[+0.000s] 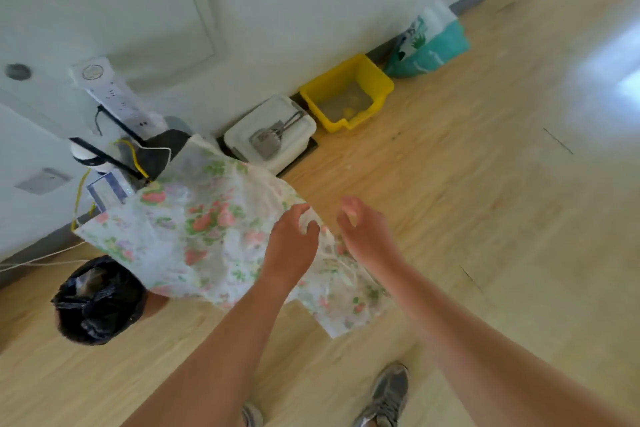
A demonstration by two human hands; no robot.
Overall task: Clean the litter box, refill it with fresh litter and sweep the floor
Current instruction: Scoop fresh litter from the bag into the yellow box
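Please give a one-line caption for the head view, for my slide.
Left hand grips a floral plastic bag; the yellow litter box sits by the wall.

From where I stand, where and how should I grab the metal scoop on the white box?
Pinch the scoop by its thin wire handle, coming from above on the side nearest the yellow litter box. It lies flat on the white box lid, handle pointing that way, broad head toward you.

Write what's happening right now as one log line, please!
left hand: grips floral bag | right hand: curled beside it, grip unclear | yellow box: by wall | scoop: on white box
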